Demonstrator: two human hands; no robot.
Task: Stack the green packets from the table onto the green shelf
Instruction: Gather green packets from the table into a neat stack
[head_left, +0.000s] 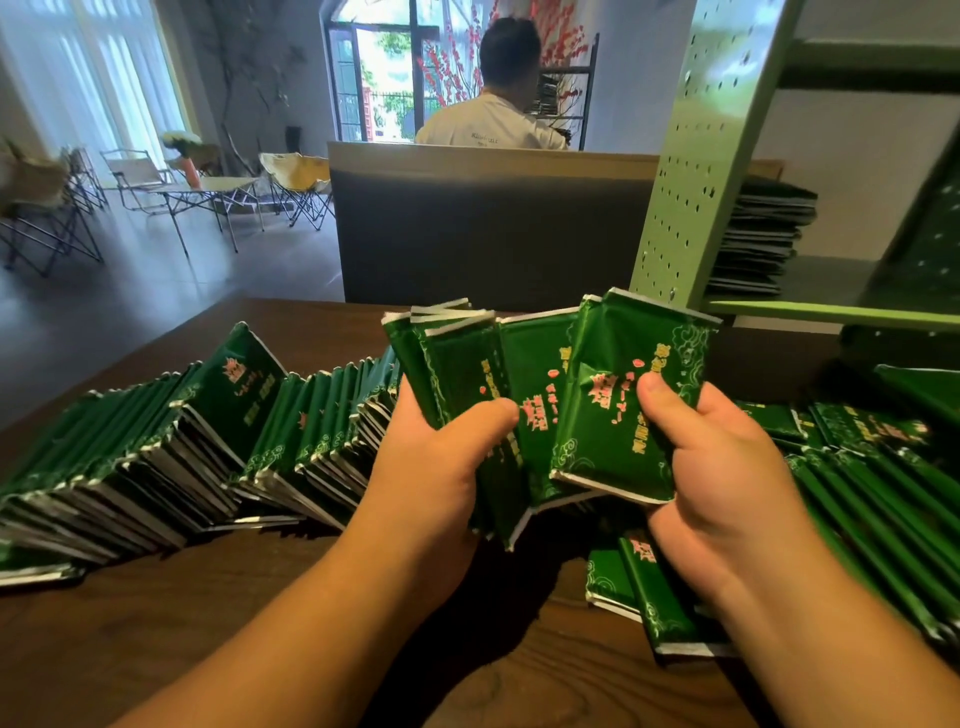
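A fanned bunch of green packets (613, 384) with gold and pink print is held above the dark wooden table (156, 639). My left hand (441, 467) grips the bunch's left side, thumb on top. My right hand (727, 467) grips the front packet, thumb pressed on its face. A long leaning row of green packets (218, 441) lies on the table to the left. More green packets (883, 499) lie spread at the right. The green shelf (696, 171) with a perforated side panel stands at the upper right, a stack of packets (758, 239) on its board.
A grey partition (488, 228) stands behind the table, and beyond it a person in a white shirt (493, 119) faces away. Folding chairs and a small table (208, 192) stand at the far left by the windows.
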